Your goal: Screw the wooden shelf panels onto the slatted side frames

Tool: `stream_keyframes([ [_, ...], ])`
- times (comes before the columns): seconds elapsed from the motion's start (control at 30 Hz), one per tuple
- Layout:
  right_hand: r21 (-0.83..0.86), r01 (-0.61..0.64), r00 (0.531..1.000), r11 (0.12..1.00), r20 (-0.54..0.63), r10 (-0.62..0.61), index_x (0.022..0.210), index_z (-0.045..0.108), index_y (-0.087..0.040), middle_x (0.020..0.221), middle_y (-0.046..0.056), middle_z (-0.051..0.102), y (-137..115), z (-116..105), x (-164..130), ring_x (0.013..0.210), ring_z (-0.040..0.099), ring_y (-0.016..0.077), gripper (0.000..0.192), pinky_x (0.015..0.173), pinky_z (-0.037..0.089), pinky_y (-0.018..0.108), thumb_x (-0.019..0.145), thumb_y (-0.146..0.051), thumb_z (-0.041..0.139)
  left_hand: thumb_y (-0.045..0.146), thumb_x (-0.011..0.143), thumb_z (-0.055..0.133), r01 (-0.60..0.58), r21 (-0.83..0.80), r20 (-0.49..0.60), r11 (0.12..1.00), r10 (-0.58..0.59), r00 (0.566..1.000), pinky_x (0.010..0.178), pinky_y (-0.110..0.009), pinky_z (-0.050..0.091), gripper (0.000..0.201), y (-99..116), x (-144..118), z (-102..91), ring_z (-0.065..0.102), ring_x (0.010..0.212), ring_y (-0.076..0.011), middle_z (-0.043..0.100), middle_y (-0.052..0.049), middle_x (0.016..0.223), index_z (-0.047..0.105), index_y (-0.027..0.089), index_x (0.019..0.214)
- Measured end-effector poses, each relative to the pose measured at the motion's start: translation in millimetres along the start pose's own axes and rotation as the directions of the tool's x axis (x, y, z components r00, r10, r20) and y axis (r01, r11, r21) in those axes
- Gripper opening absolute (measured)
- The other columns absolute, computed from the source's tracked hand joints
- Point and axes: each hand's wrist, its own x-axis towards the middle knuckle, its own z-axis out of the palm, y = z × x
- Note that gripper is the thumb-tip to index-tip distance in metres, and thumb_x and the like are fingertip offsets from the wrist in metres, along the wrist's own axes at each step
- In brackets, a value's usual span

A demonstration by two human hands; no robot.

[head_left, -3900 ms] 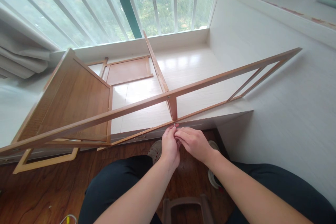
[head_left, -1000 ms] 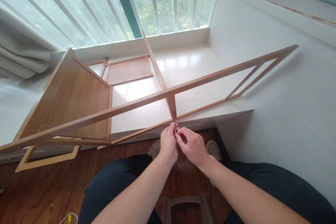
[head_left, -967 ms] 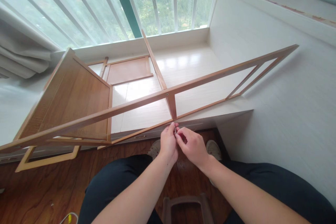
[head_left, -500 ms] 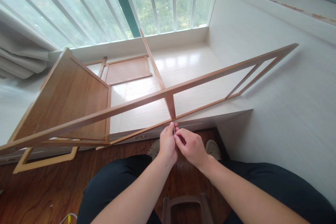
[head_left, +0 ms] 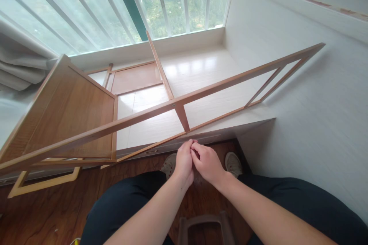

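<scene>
wooden frame lies tilted across the window ledge, centre to 12 o'clock | left hand, right hand touch, curled narrow just below its lower rail; contents unclear | shoes at 5 o'clock

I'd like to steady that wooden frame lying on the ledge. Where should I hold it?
Probably the long upper rail of the wooden frame, near its short cross-piece. Come from the near side: the rail is slim, bare and raised clear of the white ledge.
</scene>
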Motion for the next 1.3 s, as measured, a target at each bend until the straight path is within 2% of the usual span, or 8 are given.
stream_keyframes([
  [0.23,-0.001,-0.032,0.999,0.999,0.033,0.032,0.084,0.066,-0.022,0.081,0.004,0.076,-4,2,2,0.072,0.068,0.0196,0.018,0.063,0.035,0.026,0.096,-0.019,0.053,0.035,0.069,0.077,-0.022,0.075,-0.001,0.997,0.023,1.000,0.062,-0.023,0.046,0.023,-4,3,-6.3,0.058,0.065,-0.0126,0.064,0.000,0.067,0.071,0.013,0.075],
  [0.47,-0.011,-0.046,0.999,0.999,0.001,0.046,0.082,0.066,-0.023,0.079,0.003,0.075,-5,-2,5,0.067,0.066,0.0190,0.017,0.061,0.034,0.027,0.095,-0.019,0.055,0.035,0.067,0.081,-0.075,0.014,0.027,0.997,0.074,0.997,0.060,-0.023,0.044,0.025,-2,-1,0.1,0.055,0.062,-0.0111,0.060,0.002,0.065,0.067,0.015,0.072],
  [0.67,0.008,-0.037,0.999,0.999,-0.026,0.037,0.085,0.067,-0.023,0.078,0.001,0.072,-4,-7,5,0.067,0.061,0.0171,0.011,0.066,0.038,0.026,0.092,-0.023,0.059,0.046,0.069,0.085,-0.143,-0.008,0.015,0.990,0.143,0.990,0.063,-0.023,0.047,0.039,-2,0,-5.2,0.057,0.063,-0.0113,0.061,0.002,0.067,0.065,0.015,0.081],
  [0.77,0.023,-0.033,0.999,0.999,-0.036,0.033,0.090,0.069,-0.023,0.081,0.002,0.072,-3,-8,5,0.068,0.061,0.0173,0.009,0.068,0.040,0.027,0.092,-0.024,0.060,0.046,0.069,0.086,-0.159,-0.013,0.028,0.987,0.160,0.987,0.065,-0.024,0.048,0.039,0,0,-5.9,0.058,0.065,-0.0114,0.064,0.000,0.069,0.066,0.014,0.082],
  [0.97,0.128,-0.044,0.999,0.991,-0.007,0.045,0.088,0.071,-0.021,0.080,0.004,0.075,3,0,6,0.070,0.066,0.0186,0.014,0.067,0.045,0.027,0.092,-0.023,0.058,0.035,0.076,0.084,-0.080,-0.081,0.032,0.993,0.083,0.996,0.072,-0.028,0.053,0.028,5,-1,2.1,0.066,0.073,-0.0146,0.075,-0.009,0.086,0.067,0.013,0.081],
  [1.1,0.244,-0.044,0.999,0.969,0.020,0.041,0.090,0.071,-0.019,0.077,0.003,0.075,3,1,9,0.065,0.067,0.0164,0.022,0.064,0.049,0.025,0.097,-0.028,0.052,0.028,0.085,0.077,-0.044,-0.107,0.003,0.993,0.045,0.999,0.072,-0.027,0.054,0.018,9,2,6.8,0.067,0.071,-0.0138,0.075,-0.010,0.087,0.067,0.012,0.082],
  [1.3,0.226,0.008,1.000,0.974,-0.010,-0.006,0.095,0.070,-0.020,0.087,0.003,0.075,-1,-2,4,0.072,0.065,0.0177,0.011,0.068,0.047,0.027,0.087,-0.022,0.063,0.031,0.080,0.082,-0.009,-0.129,-0.024,0.992,0.006,1.000,0.065,-0.027,0.053,0.023,13,3,8.3,0.063,0.063,-0.0126,0.074,-0.008,0.082,0.068,0.013,0.083],
])
